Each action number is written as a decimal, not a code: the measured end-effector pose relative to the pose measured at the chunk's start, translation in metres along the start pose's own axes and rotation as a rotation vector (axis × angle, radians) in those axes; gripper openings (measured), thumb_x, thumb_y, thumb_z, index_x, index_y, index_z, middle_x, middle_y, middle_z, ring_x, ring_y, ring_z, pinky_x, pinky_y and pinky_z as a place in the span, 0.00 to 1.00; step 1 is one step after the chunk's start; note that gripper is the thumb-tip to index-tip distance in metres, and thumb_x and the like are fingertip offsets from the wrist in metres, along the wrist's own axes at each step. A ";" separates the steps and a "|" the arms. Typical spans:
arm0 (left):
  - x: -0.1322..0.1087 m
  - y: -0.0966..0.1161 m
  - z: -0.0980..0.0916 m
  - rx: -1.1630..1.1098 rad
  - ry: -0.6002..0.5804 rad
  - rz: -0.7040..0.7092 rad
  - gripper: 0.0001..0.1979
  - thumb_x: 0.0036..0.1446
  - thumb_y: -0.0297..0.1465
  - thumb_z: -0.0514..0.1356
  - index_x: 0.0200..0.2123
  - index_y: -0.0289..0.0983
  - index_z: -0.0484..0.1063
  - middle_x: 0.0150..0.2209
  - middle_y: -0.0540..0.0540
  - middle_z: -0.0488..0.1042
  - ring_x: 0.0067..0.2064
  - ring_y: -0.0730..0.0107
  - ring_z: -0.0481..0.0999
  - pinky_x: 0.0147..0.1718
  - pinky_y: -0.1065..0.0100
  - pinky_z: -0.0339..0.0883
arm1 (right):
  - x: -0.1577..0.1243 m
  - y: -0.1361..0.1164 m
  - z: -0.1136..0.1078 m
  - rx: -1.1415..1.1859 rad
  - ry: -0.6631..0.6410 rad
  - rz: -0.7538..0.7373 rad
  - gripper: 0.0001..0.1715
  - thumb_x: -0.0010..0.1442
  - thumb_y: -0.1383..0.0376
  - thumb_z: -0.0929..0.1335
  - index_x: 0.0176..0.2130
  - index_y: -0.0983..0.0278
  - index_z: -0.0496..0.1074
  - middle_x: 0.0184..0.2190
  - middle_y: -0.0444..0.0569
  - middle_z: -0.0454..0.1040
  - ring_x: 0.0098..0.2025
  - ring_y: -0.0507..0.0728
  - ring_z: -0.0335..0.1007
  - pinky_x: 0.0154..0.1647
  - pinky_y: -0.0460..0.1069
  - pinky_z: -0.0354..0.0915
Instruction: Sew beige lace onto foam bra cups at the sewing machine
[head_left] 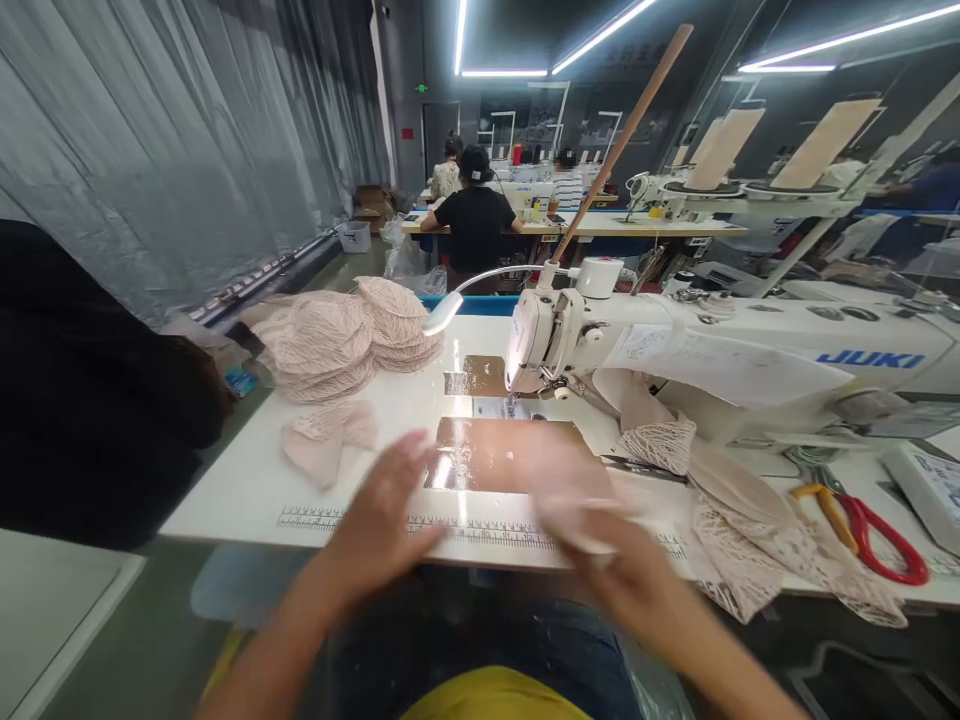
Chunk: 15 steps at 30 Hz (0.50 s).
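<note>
My left hand (386, 510) is over the table's front edge, thumb and fingers apart with nothing between them. My right hand (611, 560), smeared by motion, grips a pale pink fabric piece (559, 465) that is blurred too. This fabric hangs over the brown plate (480, 450) in front of the sewing machine (540, 330). To the left of my left hand lies a small pink lace piece (330, 435). Behind it rise stacked pink lace cups (322, 340). At the right, more pink lace pieces (739, 530) trail over the table edge.
Scissors with red and yellow handles (874, 535) and dark tweezers (641, 467) lie to the right. A lamp on a bent neck (444, 313) leans over the table. A printed ruler (480, 533) runs along the front edge. Another person (480, 220) sits ahead.
</note>
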<state>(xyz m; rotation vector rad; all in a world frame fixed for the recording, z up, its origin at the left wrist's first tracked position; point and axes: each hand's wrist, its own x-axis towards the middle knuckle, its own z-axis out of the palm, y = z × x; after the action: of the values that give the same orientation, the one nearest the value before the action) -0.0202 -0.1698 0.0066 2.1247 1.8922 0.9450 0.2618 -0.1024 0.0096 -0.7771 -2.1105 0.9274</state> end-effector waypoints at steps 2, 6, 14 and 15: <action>-0.002 0.038 0.008 -0.378 -0.334 0.001 0.42 0.46 0.34 0.66 0.63 0.42 0.53 0.58 0.43 0.66 0.57 0.57 0.67 0.55 0.60 0.63 | 0.008 -0.015 0.023 0.066 -0.334 -0.084 0.09 0.60 0.63 0.66 0.29 0.64 0.69 0.29 0.45 0.73 0.27 0.51 0.67 0.26 0.44 0.64; -0.013 0.070 0.026 -0.788 -0.437 -0.141 0.19 0.52 0.29 0.60 0.49 0.36 0.70 0.44 0.46 0.76 0.44 0.63 0.74 0.42 0.68 0.69 | 0.021 -0.033 0.033 0.087 -0.262 -0.277 0.06 0.58 0.72 0.63 0.33 0.63 0.68 0.31 0.46 0.72 0.30 0.51 0.67 0.30 0.44 0.63; -0.052 0.037 0.014 -0.371 -0.073 -0.323 0.11 0.60 0.32 0.52 0.40 0.38 0.73 0.31 0.46 0.75 0.33 0.65 0.74 0.32 0.68 0.67 | 0.013 -0.019 -0.021 0.016 0.410 -0.143 0.13 0.50 0.74 0.69 0.34 0.58 0.67 0.32 0.46 0.68 0.33 0.55 0.66 0.30 0.47 0.61; -0.053 0.039 0.010 -0.403 -0.111 -0.305 0.11 0.61 0.33 0.52 0.39 0.38 0.73 0.30 0.47 0.74 0.31 0.66 0.73 0.30 0.69 0.67 | 0.012 -0.018 -0.017 0.007 0.334 -0.092 0.12 0.49 0.74 0.68 0.34 0.59 0.67 0.32 0.46 0.69 0.32 0.54 0.65 0.29 0.47 0.60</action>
<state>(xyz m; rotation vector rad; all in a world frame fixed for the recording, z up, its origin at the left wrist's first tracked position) 0.0173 -0.2243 -0.0004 1.5760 1.7286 1.0123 0.2637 -0.0968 0.0365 -0.7664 -1.8336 0.7017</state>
